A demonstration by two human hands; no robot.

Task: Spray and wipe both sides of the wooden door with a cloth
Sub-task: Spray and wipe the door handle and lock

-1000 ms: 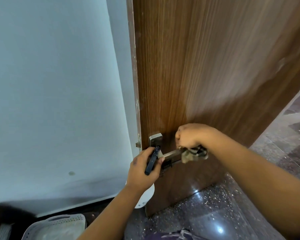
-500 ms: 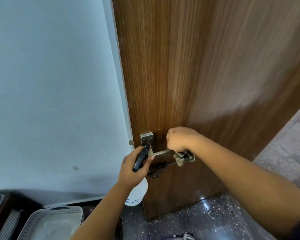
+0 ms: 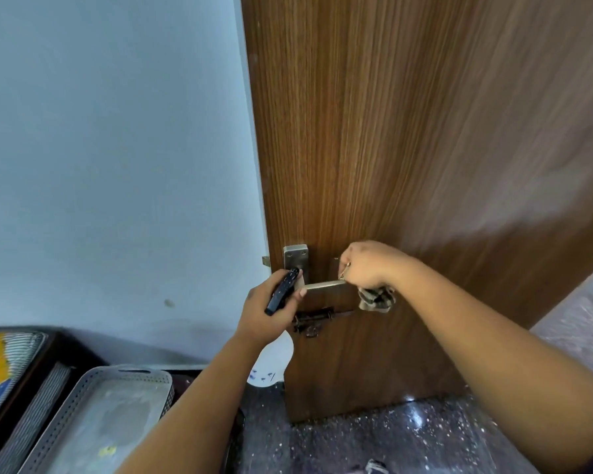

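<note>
Now, line by line:
Wooden door: the wooden door (image 3: 408,138) fills the right and far part of the view, upright, its left edge against the pale blue wall (image 3: 110,148).
Handle: a metal lever handle (image 3: 324,285) on a plate sits near the door's left edge, with a dark bolt latch (image 3: 314,319) just below it.
Right hand: the right hand (image 3: 367,265) is curled closed at the free end of the lever, gripping the cloth (image 3: 377,299), which hangs bunched beneath the fist, close against the door face.
Left hand: the left hand (image 3: 271,313) is wrapped round the dark head of a spray bottle (image 3: 283,290), held just in front of the handle plate; the bottle's white body (image 3: 271,364) shows below the wrist.
Floor: a dark speckled floor (image 3: 374,439) lies at the door's foot.
Near left: a pale perforated tray (image 3: 93,419) stands beside a dark piece of furniture (image 3: 24,374).
</note>
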